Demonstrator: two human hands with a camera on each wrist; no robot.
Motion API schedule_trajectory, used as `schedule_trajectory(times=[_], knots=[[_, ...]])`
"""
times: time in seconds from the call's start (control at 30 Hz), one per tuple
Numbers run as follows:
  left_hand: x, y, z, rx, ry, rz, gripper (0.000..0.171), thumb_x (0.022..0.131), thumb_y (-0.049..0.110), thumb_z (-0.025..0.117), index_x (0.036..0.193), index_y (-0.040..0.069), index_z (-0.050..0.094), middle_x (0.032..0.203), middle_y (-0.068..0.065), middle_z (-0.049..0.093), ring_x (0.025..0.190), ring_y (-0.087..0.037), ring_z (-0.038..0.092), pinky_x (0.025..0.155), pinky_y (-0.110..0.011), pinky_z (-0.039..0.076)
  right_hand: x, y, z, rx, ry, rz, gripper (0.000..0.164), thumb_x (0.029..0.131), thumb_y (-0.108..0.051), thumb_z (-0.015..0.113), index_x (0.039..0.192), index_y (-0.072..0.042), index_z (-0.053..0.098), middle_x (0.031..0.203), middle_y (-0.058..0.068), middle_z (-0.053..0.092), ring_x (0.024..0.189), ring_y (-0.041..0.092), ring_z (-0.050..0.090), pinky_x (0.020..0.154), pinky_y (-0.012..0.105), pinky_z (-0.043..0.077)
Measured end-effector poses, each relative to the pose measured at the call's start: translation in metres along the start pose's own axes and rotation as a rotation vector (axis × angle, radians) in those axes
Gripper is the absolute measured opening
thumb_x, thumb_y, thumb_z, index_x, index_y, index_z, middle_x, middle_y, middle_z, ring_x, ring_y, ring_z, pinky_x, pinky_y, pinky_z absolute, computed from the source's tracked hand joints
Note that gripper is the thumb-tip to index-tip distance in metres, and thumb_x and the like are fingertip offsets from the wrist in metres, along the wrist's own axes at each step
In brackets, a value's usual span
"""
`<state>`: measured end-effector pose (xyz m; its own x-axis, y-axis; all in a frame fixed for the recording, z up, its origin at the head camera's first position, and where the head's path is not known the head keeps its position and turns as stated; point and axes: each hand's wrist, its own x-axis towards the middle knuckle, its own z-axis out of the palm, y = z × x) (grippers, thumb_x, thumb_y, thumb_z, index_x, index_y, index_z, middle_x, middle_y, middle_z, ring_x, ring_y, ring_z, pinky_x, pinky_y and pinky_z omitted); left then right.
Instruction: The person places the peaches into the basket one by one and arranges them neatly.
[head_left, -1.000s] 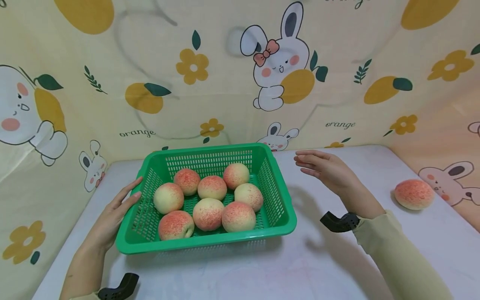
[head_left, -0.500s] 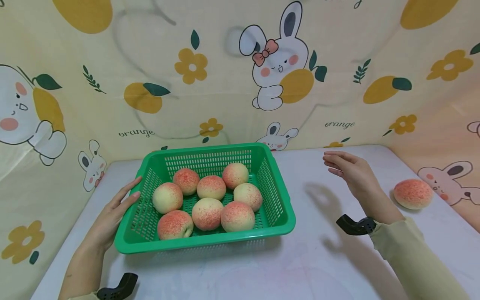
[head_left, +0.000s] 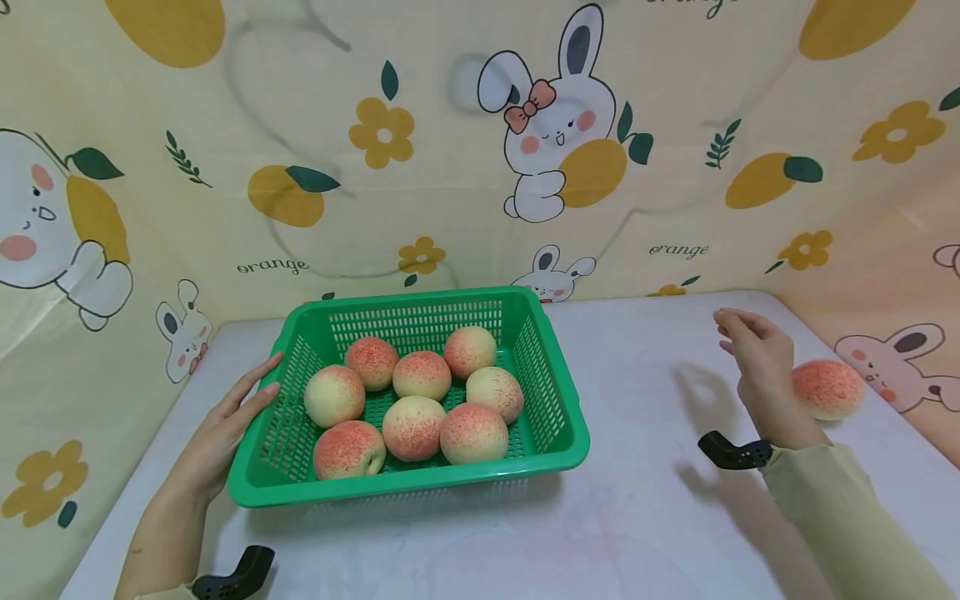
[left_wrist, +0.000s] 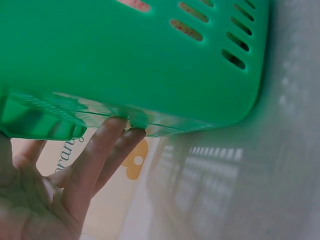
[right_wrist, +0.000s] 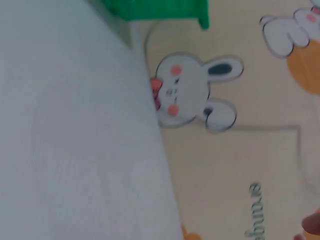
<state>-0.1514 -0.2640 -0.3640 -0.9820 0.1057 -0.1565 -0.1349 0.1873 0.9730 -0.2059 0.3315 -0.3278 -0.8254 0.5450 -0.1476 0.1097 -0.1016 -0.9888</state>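
My left hand (head_left: 219,437) lies along the left side of a green plastic basket (head_left: 551,367), its thumb and index fingertips at the rim. In the left wrist view, extended fingers (left_wrist: 97,155) touch the basket's slotted outer wall (left_wrist: 135,65). Several peaches (head_left: 412,427), yellow with red blush, rest inside. Over the table's right side, my right hand (head_left: 765,362) is raised with loosely bent fingers and holds nothing. Just right of it sits a single peach (head_left: 832,389), partly covered by that hand. Only fingertips (right_wrist: 312,223) show at the right wrist view's lower corner.
A white-covered table (head_left: 600,525) carries the basket and the single peach. Behind it hangs a cream cloth (head_left: 450,200) printed with rabbits and oranges. A black wrist mount (head_left: 735,452) sits on my right wrist, another wrist mount (head_left: 236,575) on the left.
My right hand has moved rightward from beside the basket toward the single peach, turning as it goes. The left hand and the basket stay in place.
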Motion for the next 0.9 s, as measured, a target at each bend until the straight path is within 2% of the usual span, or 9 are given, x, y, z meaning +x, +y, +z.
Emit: schedule_trajectory(times=[0.17,0.27,0.37,0.43,0.5,0.6,0.73,0.9], knots=[[0.000,0.000,0.000,-0.002,0.003,0.001,0.057,0.100,0.047,0.043,0.151,0.041,0.020,0.152,-0.025,0.017,0.093,-0.002,0.064,0.075,-0.036,0.058,0.008,0.005,-0.009,-0.073,0.219,-0.085,0.011,0.087,-0.021,0.068,0.081,-0.029,0.063,0.081,-0.017,0.054,0.079,0.000,0.044,0.063,0.010,0.037],[0.000,0.000,0.000,-0.003,0.002,0.002,0.057,0.100,0.047,0.043,0.151,0.041,0.020,0.152,-0.025,0.017,0.093,-0.002,0.064,0.075,-0.036,0.058,0.013,0.011,-0.016,-0.141,0.316,-0.168,0.012,0.086,-0.022,0.066,0.080,-0.032,0.061,0.080,-0.021,0.050,0.084,-0.003,0.042,0.080,0.014,0.036],[0.000,0.000,0.000,-0.007,-0.002,0.004,0.056,0.100,0.047,0.043,0.151,0.041,0.021,0.152,-0.024,0.016,0.093,-0.002,0.064,0.075,-0.036,0.059,0.017,0.016,-0.024,-0.250,0.410,-0.207,0.008,0.085,-0.028,0.063,0.088,-0.035,0.064,0.087,-0.025,0.044,0.104,0.000,0.041,0.100,0.021,0.028],[0.000,0.000,0.000,-0.010,-0.005,0.004,0.056,0.100,0.047,0.043,0.151,0.041,0.021,0.152,-0.024,0.016,0.093,-0.003,0.064,0.075,-0.036,0.059,0.019,0.019,-0.029,-0.301,0.454,-0.188,0.016,0.085,-0.032,0.061,0.099,-0.037,0.064,0.103,-0.023,0.045,0.123,0.004,0.033,0.113,0.028,0.015],[0.000,0.000,0.000,-0.011,-0.006,0.005,0.056,0.100,0.046,0.043,0.151,0.040,0.021,0.152,-0.024,0.016,0.093,-0.003,0.064,0.075,-0.036,0.059,0.021,0.020,-0.035,-0.346,0.492,-0.162,0.029,0.084,-0.036,0.061,0.113,-0.038,0.063,0.120,-0.019,0.043,0.135,0.010,0.021,0.116,0.034,0.006],[-0.001,0.000,0.000,-0.010,-0.005,0.003,0.056,0.100,0.046,0.043,0.151,0.040,0.021,0.153,-0.024,0.015,0.092,-0.003,0.064,0.075,-0.036,0.059,0.025,0.021,-0.041,-0.376,0.542,-0.139,0.039,0.082,-0.037,0.060,0.121,-0.040,0.058,0.139,-0.010,0.033,0.138,0.011,0.011,0.114,0.036,-0.001],[-0.001,0.001,0.001,-0.013,-0.004,0.002,0.056,0.100,0.046,0.043,0.151,0.040,0.021,0.153,-0.024,0.015,0.092,-0.003,0.064,0.075,-0.036,0.059,0.030,0.021,-0.049,-0.407,0.575,-0.105,0.045,0.082,-0.037,0.060,0.127,-0.042,0.055,0.145,-0.008,0.029,0.138,0.010,0.011,0.113,0.034,0.002],[-0.001,0.002,0.001,-0.013,-0.003,0.004,0.056,0.100,0.046,0.043,0.151,0.041,0.021,0.153,-0.025,0.014,0.092,-0.003,0.064,0.075,-0.037,0.059,0.034,0.024,-0.062,-0.399,0.541,0.014,0.055,0.083,-0.038,0.058,0.137,-0.040,0.048,0.153,0.000,0.024,0.141,0.014,0.004,0.115,0.041,-0.001]])
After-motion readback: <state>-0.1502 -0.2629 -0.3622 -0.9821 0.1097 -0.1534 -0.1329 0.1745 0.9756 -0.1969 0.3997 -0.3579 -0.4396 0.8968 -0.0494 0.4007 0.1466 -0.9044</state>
